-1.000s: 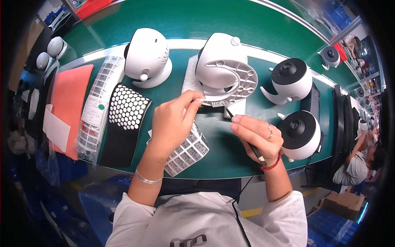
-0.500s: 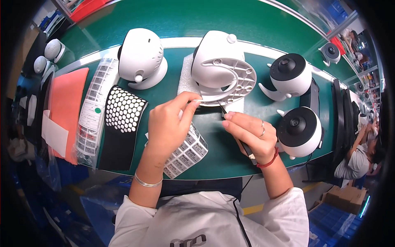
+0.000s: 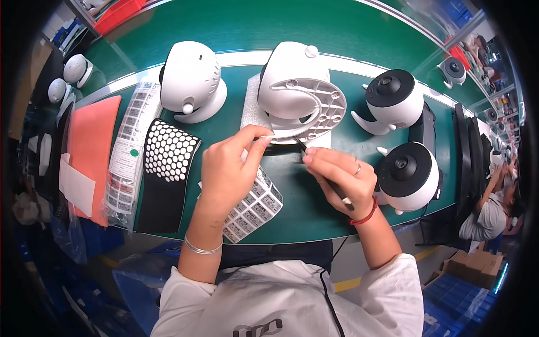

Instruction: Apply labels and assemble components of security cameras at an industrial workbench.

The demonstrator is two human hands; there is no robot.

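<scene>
In front of me a white rounded device (image 3: pixel 295 67) lies on its side, the ribbed underside of its base (image 3: pixel 331 104) turned toward me. My left hand (image 3: pixel 233 168) is closed at the base's near edge, thumb and forefinger pinching a small thin white strip (image 3: pixel 269 136). My right hand (image 3: pixel 339 177) grips a slim black pen-like tool (image 3: pixel 341 196). The tool's dark tip meets the base's near rim, just right of the left fingertips. Under my left wrist lies a sheet of printed silver labels (image 3: pixel 255 210), partly covered.
A second white device (image 3: pixel 191 78) stands to the left. Two white cameras with black fronts (image 3: pixel 393 104) (image 3: pixel 409 171) sit at the right. A black sheet of round white pads (image 3: pixel 171 149), bagged labels (image 3: pixel 126 151) and an orange sheet (image 3: pixel 92 151) lie left. White foam (image 3: pixel 252 106) sits beneath the middle device.
The tool in my right hand has tilted, its back end swinging slightly right and up. The fingers of that hand have shifted a little. My left hand keeps its pinch in place.
</scene>
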